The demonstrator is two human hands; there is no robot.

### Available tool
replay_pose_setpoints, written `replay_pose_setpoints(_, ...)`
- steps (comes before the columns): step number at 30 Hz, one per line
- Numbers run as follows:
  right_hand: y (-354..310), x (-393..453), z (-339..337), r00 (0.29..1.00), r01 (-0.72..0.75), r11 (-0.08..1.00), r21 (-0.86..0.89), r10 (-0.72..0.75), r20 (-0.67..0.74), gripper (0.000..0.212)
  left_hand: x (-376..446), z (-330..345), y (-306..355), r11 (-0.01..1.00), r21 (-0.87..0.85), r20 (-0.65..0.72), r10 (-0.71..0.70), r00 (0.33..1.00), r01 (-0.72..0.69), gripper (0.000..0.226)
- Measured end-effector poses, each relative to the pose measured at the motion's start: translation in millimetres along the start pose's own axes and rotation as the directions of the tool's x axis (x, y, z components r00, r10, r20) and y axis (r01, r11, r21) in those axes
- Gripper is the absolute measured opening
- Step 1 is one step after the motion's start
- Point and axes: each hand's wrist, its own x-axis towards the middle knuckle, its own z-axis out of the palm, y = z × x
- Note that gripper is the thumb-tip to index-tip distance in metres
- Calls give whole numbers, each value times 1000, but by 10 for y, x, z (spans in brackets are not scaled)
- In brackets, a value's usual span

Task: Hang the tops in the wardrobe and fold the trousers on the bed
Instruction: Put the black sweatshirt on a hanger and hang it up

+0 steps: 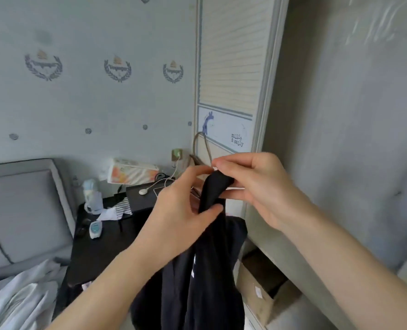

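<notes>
Both hands, left hand (185, 206) and right hand (252, 184), pinch the strap of a black top (204, 277) on a hanger (198, 148) (hook blurred) beside the wardrobe door (231, 67), nightstand (97, 253) behind.

Open air lies left of the hands above the dark worktop (97, 256), which is crowded with a bottle (91, 196), tissue pack (131, 173) and cables, while the wardrobe door (231, 67) and a cardboard box (262, 291) hem the right side.
</notes>
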Motion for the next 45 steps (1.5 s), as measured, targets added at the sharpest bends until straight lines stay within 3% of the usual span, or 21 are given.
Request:
replay_pose_setpoints(3, -63, -215, -531, 999, 25, 984, -178, -33, -43, 12, 188, 348, 94, 974, -207, 131, -67, 989, 93, 19)
replay_pose_setpoints(5, -70, -352, -931, 971, 109, 939, -326, -170, -166, 11, 292, 607, 198, 922, -352, 231, -82, 970, 162, 21)
replay_pose_setpoints(7, -34, -442, -1266, 941, 140, 899, -416, -251, -226, 13, 385, 831, 312, 883, -428, 247, -90, 965, 192, 22)
replay_pose_setpoints(9, 41, -587, -1568, 972, 100, 870, -483, -190, -141, 17, 495, 1091, 459, 847, -484, 289, -84, 954, 221, 20)
replay_pose_setpoints(12, 191, -752, -1765, 997, -41, 919, -393, 66, 51, 28, 663, 1341, 551, 795, -542, 331, -94, 939, 271, 21)
replay_pose_setpoints(14, 346, -801, -1832, 994, -97, 898, -429, 110, 7, 14, 771, 1461, 600, 769, -568, 338, -107, 935, 294, 20)
replay_pose_setpoints(16, 512, -794, -1907, 990, -123, 764, -634, 53, -129, 6, 871, 1529, 621, 758, -578, 335, -119, 935, 304, 20)
replay_pose_setpoints(18, 651, -771, -2021, 973, -193, 580, -791, 10, -229, 24, 988, 1562, 621, 720, -615, 318, -148, 937, 322, 21)
replay_pose_setpoints(19, 690, -761, -2072, 959, -235, 547, -803, -3, -283, 32, 1060, 1563, 584, 689, -641, 306, -175, 936, 338, 21)
replay_pose_setpoints(21, 706, -719, -2218, 915, -329, 601, -728, 14, -402, 37, 1256, 1554, 474, 639, -672, 308, -218, 926, 374, 22)
replay_pose_setpoints(23, 618, -618, -2328, 862, -367, 789, -492, 89, -500, 28, 1495, 1579, 284, 642, -640, 344, -253, 904, 423, 22)
replay_pose_setpoints(25, 466, -526, -2349, 820, -332, 929, -165, 197, -537, 17, 1671, 1648, 90, 717, -533, 337, -308, 890, 450, 23)
replay_pose_setpoints(27, 343, -318, -2345, 809, -286, 957, -38, 220, -545, 16, 1875, 1748, -95, 817, -380, 361, -300, 883, 434, 21)
replay_pose_setpoints(30, 271, 29, -2261, 819, -301, 939, -163, 168, -549, 16, 2061, 1979, -267, 915, -227, 542, -166, 824, 333, 34)
replay_pose_setpoints(32, 294, 279, -2149, 820, -334, 902, -272, 136, -556, 17, 2155, 2146, -326, 962, -196, 653, -17, 757, 191, 44)
replay_pose_setpoints(35, 337, 590, -2012, 800, -359, 873, -332, 104, -591, 18, 2303, 2374, -446, 983, -173, 651, 161, 742, -61, 12)
replay_pose_setpoints(39, 257, 821, -2087, 730, -366, 888, -280, 88, -677, 17, 2737, 2453, -863, 978, -17, 611, 173, 773, -206, 13)
replay_pose_setpoints(42, 161, 899, -2240, 648, -372, 903, -214, 88, -757, 16, 3103, 2425, -1115, 977, 122, 631, 61, 773, -177, 17)
replay_pose_setpoints(45, 145, 937, -2401, 572, -382, 905, -188, 72, -817, 23, 3336, 2342, -1136, 987, -92, 719, -26, 694, 132, 12)
